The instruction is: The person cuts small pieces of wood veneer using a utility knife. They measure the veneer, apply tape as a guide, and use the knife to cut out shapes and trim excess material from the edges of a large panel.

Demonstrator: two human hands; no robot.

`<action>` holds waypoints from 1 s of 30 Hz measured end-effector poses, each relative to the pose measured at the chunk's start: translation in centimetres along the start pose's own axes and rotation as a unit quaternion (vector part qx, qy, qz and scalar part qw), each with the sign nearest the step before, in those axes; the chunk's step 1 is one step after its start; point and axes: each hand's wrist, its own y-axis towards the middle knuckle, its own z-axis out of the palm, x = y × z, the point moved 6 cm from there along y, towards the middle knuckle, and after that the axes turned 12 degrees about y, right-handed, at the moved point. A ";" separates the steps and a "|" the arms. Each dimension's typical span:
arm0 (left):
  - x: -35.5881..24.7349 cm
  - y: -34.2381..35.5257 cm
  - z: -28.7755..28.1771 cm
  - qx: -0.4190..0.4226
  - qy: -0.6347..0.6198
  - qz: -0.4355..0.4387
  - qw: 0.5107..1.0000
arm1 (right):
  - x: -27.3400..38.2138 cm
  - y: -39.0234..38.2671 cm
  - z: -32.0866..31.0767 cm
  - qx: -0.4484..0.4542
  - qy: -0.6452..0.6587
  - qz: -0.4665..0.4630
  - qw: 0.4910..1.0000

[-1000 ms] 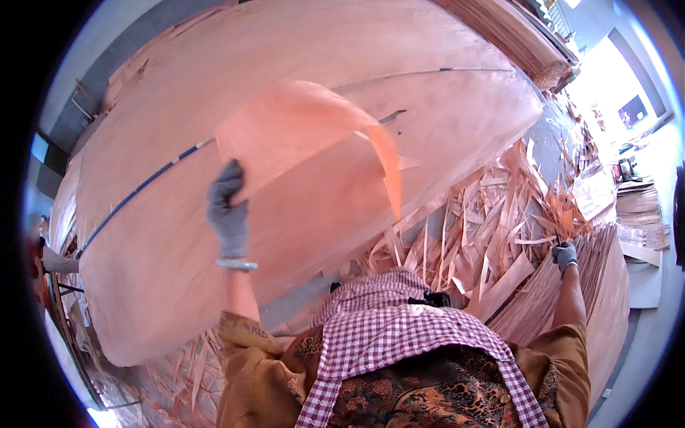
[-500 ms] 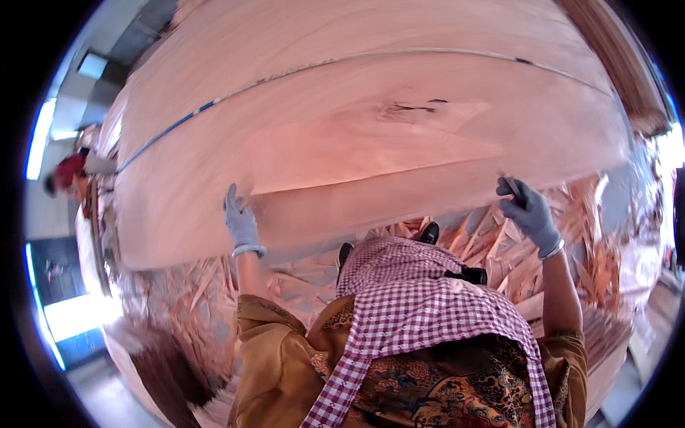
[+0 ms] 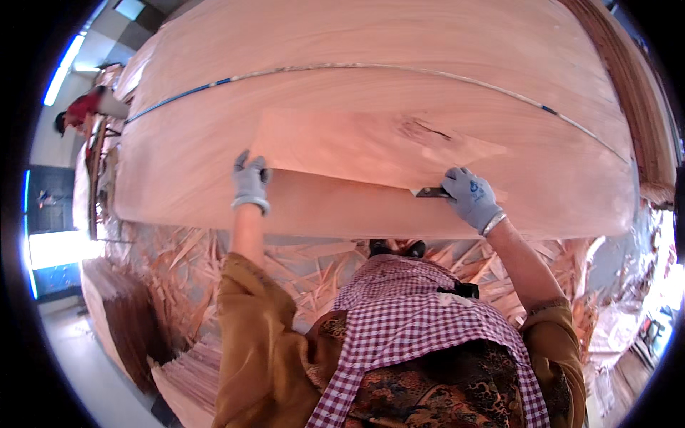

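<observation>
A smaller pinkish wood veneer piece (image 3: 335, 146) lies on a broad veneer sheet (image 3: 342, 214), with a dark split near its right part. My left hand (image 3: 251, 184), in a grey glove, pinches the small piece at its near left corner. Gripped in my gloved right hand (image 3: 472, 200) is a dark flat-handled knife (image 3: 432, 192), pointing left. Its pale tip meets the near edge of the veneer piece; whether it cuts in cannot be told.
Across the broad sheet runs a blue and white strip (image 3: 342, 65). Veneer scraps (image 3: 307, 271) litter the floor around my feet. Stacked veneers stand at the lower left (image 3: 121, 314) and far right (image 3: 635, 93). Another person (image 3: 82, 107) bends at the far left.
My right hand has swung left with the knife, bringing its tip to the veneer edge. My left hand, fingers apart before, has shifted slightly right and closed at the piece's corner.
</observation>
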 end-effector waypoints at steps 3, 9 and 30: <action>-5.1 0.0 3.4 0.061 -0.099 0.047 0.992 | -1.2 0.0 -4.8 -0.098 -0.024 0.030 0.994; -12.5 -2.4 8.5 0.151 -0.140 0.178 0.962 | -1.4 -2.4 -16.8 -0.313 -0.081 0.037 0.946; -2.9 -11.0 14.2 -0.035 0.611 0.308 0.729 | -12.7 -4.2 -9.8 -0.084 0.154 0.062 0.983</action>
